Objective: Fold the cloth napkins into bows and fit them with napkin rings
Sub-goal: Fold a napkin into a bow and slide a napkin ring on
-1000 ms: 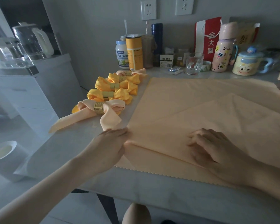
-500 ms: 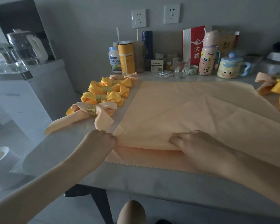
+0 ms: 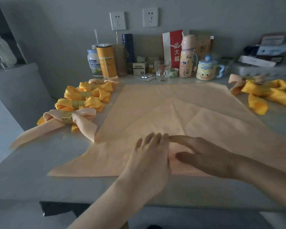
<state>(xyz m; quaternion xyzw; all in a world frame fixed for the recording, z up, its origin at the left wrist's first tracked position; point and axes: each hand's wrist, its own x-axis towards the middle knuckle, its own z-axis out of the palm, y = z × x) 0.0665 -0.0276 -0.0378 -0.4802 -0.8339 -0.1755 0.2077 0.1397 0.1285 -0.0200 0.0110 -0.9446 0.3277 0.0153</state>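
Grey wall with two white wall sockets (image 3: 117, 20) behind; pale grey surface (image 3: 31, 159) carries everything. Peach square cloth napkin (image 3: 172, 91) lies spread mid-surface, its near part folded over itself into a triangular flap. Left hand (image 3: 149, 152) and right hand (image 3: 206, 156) both rest on the near fold, side by side, touching at the fingertips. Fingers (image 3: 147, 139) on both are straight and flat, pressing the cloth, gripping nothing. Row of finished napkin bows (image 3: 84, 100), yellow and peach, each in a gold napkin ring (image 3: 67, 117), sits just left of the napkin. More bows (image 3: 269, 95) at far right. Jars, a clear drinking glass (image 3: 163, 71) and a cartoon-face mug (image 3: 205, 70) line the wall.
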